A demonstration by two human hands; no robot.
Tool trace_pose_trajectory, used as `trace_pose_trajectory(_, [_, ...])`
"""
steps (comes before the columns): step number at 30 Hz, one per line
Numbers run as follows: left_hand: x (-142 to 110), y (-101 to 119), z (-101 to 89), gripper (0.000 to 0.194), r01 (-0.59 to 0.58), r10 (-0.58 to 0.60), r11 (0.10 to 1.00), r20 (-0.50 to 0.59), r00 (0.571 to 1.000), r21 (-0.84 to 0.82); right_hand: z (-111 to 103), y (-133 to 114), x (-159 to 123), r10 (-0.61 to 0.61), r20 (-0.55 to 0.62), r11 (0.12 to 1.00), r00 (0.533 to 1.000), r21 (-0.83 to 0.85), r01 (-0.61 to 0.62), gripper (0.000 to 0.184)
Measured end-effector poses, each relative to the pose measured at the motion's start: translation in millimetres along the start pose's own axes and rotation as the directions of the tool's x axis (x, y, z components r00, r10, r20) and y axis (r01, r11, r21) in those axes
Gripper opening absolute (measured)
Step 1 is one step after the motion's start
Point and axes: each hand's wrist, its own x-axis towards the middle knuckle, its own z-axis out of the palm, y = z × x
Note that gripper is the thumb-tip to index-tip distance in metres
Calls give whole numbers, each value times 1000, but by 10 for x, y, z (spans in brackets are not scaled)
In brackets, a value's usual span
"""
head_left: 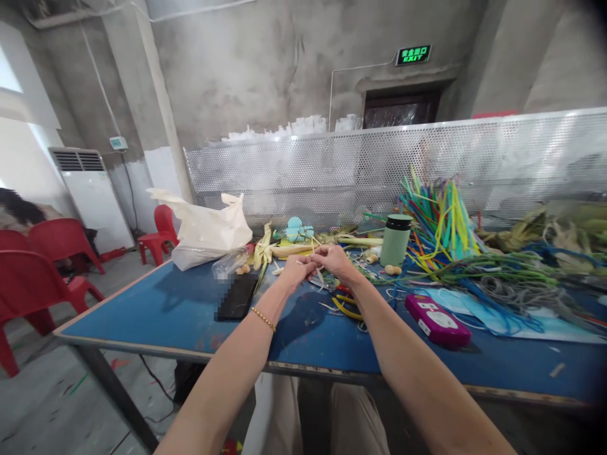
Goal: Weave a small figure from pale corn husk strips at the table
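Above the blue table (142,316), my left hand (297,270) and my right hand (332,261) meet, fingertips pinched together. A thin pale strip (319,277), possibly dried plant husk, shows between and below the fingers; its exact shape is too small to make out. Just under my right wrist lie scissors or pliers with yellow handles (348,308), partly covered by the arm. Pale husks (263,253) and stalks are strewn behind the hands. To the left of my left hand rests a black flat device (236,297), partly blurred.
A white plastic bag (211,230) and a clear bottle (227,262) stand at left. At right are a green tumbler (396,241), a purple box (437,320), blue masks (497,316), coiled cords (502,278) and colourful strips (446,218). A perforated metal screen (294,170) borders the back.
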Motion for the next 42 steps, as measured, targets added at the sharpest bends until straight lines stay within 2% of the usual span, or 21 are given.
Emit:
trace_pose_trajectory(5, [-3,9,-19,31,35,-35,999,12,999,-35,-61,-79,-66,78,71,992,994,91,-85,31])
trace_pose_trajectory(11, [-43,48,-46,28,68,-48,986,128,991,-153,-80,-115,-93,98,9,984,995,150,-98,31])
trace_pose_trajectory(17, [-43,63,-51,30,44,-24,979,105,994,-197,-69,-106,-79,87,-4,971,996,225,-84,41])
trace_pose_trajectory(21, [-26,46,-40,27,11,2,978,62,998,-207,-62,-105,-85,75,-3,972,997,222,-72,41])
trace_pose_trajectory(25, [-40,45,-22,22,2,4,983,33,999,-184,-45,-116,-82,78,-15,979,997,192,-74,40])
trace_pose_trajectory(31, [-50,21,24,19,-21,23,995,27,999,-95,-1,-89,-53,-4,-85,998,996,58,9,34])
trace_pose_trajectory(37, [-40,2,13,20,-53,53,998,23,998,-21,22,-58,-59,-59,-66,997,996,-62,55,20])
trace_pose_trajectory(42, [-63,14,1,24,-57,57,998,46,997,11,35,-34,-64,-68,-59,995,996,-83,63,20])
